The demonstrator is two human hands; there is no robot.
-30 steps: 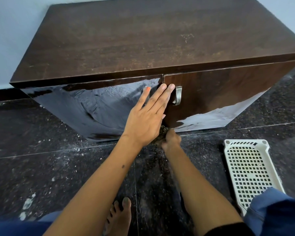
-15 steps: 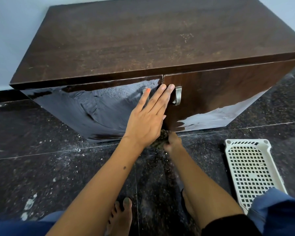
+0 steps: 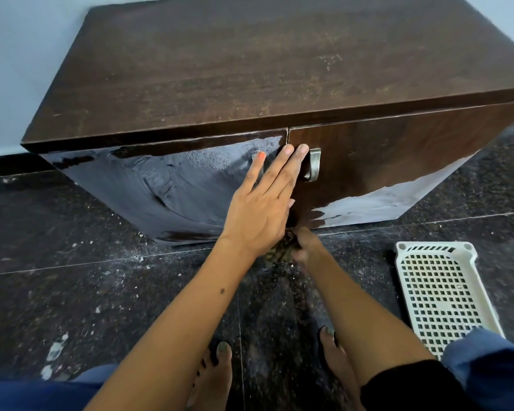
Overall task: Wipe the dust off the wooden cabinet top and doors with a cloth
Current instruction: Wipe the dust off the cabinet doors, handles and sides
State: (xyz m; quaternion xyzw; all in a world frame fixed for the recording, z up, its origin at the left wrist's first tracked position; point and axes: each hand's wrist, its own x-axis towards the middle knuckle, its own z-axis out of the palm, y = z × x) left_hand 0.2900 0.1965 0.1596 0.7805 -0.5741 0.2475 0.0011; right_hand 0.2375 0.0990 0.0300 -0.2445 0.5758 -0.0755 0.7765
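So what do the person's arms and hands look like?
The left arm is bare, with a small dark mole on the forearm. The left hand has one fingernail painted orange. The right arm is bare up to a black sleeve near the elbow. No rings or watches show.

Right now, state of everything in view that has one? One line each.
left door: shut, streaked
right door: shut
cabinet top: dusty, nothing on it
left hand: open, flat against the doors' seam
right hand: closed on the cloth, low at the doors' base
white tray: flat on the floor, empty
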